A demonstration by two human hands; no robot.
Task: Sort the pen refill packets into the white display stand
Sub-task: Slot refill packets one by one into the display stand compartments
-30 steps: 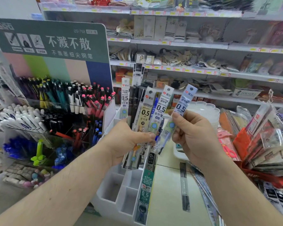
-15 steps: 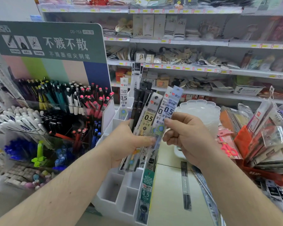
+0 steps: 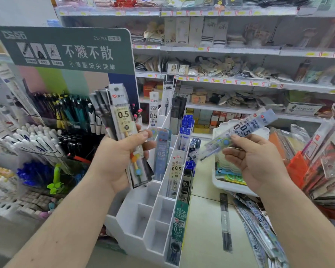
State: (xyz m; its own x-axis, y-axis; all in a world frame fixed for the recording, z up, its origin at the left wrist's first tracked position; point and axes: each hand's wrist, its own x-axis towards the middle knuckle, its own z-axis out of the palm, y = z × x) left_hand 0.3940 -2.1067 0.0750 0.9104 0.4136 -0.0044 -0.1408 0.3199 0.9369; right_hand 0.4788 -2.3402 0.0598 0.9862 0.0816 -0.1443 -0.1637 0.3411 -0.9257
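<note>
Head view: blue packets (image 3: 242, 130) in right grip (image 3: 253, 161).

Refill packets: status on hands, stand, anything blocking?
Left hand grips a fanned bundle of refill packets. Right hand pinches light-blue 0.5 packets, clear of the white display stand. Front compartments empty, nothing blocking.
</note>
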